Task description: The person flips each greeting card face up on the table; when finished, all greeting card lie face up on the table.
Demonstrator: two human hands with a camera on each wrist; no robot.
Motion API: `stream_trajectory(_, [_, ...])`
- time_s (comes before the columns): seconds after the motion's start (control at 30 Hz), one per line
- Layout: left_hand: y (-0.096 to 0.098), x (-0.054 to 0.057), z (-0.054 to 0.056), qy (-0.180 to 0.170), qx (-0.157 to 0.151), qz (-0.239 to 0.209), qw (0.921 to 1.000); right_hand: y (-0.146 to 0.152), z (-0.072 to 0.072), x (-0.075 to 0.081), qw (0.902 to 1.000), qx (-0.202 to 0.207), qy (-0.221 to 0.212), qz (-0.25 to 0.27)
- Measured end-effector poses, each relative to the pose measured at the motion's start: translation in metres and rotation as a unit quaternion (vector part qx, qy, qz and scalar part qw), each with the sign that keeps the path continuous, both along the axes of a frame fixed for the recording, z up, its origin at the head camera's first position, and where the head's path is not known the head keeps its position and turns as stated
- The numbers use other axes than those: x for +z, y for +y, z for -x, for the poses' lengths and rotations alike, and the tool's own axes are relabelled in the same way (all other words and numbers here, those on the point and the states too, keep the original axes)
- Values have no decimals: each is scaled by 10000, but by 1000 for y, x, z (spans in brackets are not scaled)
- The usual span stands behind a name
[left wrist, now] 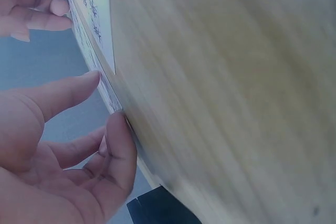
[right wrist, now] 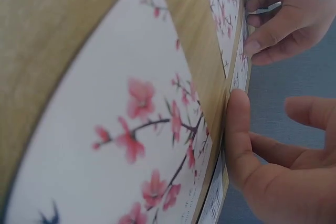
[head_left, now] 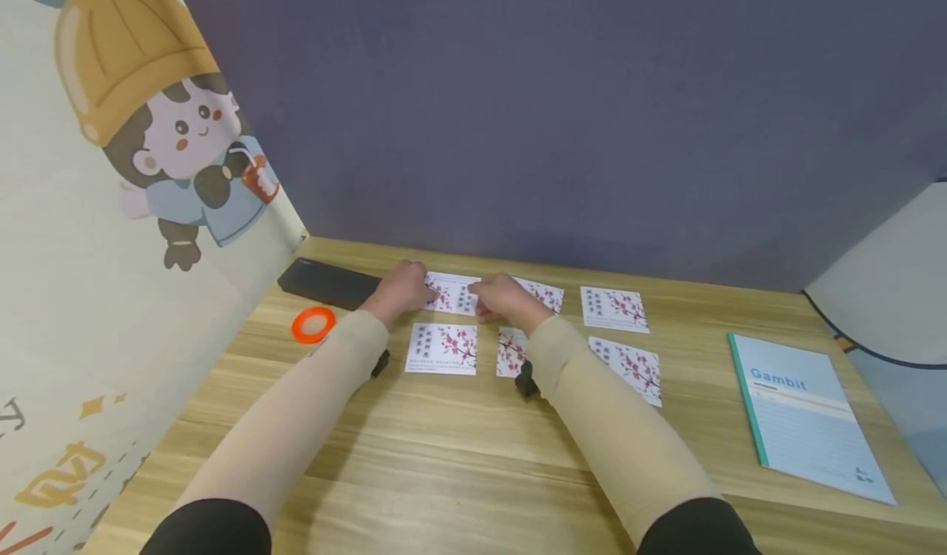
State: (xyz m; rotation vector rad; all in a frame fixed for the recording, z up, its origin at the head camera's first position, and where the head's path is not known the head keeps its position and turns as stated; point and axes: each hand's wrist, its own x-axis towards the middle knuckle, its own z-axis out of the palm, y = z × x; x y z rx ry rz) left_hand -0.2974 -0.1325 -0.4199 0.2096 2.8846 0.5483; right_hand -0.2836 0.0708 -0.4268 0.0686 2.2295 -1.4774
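Observation:
Both hands are at a white card printed with red plum blossoms (head_left: pixel 451 292), lying flat at the back left of the table. My left hand (head_left: pixel 405 286) touches its left end, fingers bent; in the left wrist view the thumb and forefinger are apart. My right hand (head_left: pixel 509 298) is at the card's right end; in the right wrist view its forefinger touches down and its thumb stands away. A similar card (head_left: pixel 543 293) is partly hidden behind the right hand. In front lie another blossom card (head_left: pixel 441 349) and a half-covered one (head_left: pixel 510 353).
On the right are two more blossom cards (head_left: pixel 614 308) (head_left: pixel 642 372) and a notebook (head_left: pixel 810 411). A black box (head_left: pixel 325 283) and an orange tape roll (head_left: pixel 313 325) lie left. A dark partition (head_left: pixel 555 127) rises behind the table.

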Motion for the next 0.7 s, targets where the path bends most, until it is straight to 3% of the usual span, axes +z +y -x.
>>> stream_trajectory(0.27, [2, -3, 1, -60, 7, -303, 9995, 8, -15, 9, 9981, 325, 306, -434])
stream_trajectory(0.43, [-1, 1, -5, 95, -216, -541, 9983, 20, -31, 21, 9916, 407, 881, -851])
stream_trajectory(0.57, [-6, 10, -16, 413, -497, -434, 9970, 32, -47, 37, 9792, 518, 1453, -1316])
stream_trajectory(0.7, [-10, 21, -33, 655, -835, -133, 9943, 50, -66, 50, 9583, 711, 1975, -1938])
